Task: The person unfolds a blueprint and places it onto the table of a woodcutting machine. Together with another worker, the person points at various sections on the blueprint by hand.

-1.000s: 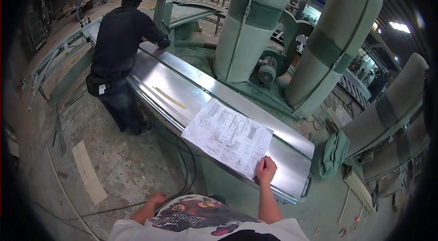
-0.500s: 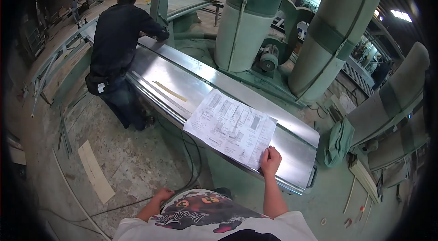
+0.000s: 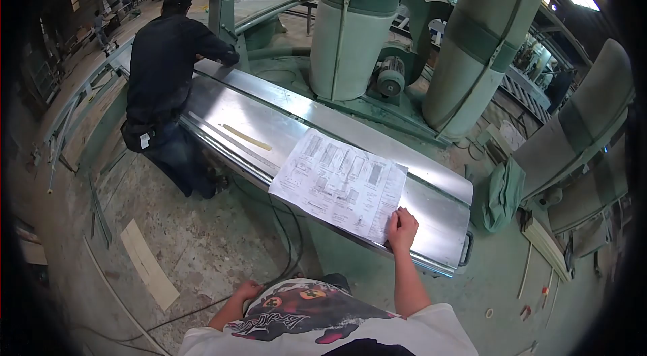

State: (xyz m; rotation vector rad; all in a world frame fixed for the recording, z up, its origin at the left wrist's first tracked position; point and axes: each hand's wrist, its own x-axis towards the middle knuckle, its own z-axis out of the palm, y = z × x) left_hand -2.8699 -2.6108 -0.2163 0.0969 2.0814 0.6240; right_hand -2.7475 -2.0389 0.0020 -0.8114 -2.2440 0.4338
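A long, shiny table [image 3: 441, 218] runs from far left to near right. At its far left part, a person [image 3: 162, 66] in dark clothes leans over it. A big white paper [image 3: 340, 184] with drawings lies on the table's near right part. A thin yellow strip [image 3: 247, 138] lies left of the paper, farther off. The right hand [image 3: 402, 227] is at the paper's near right corner, fingers curled in. The left hand [image 3: 250, 289] is low at the near left, beside the shirt [image 3: 303, 322]; I can't tell how its fingers are.
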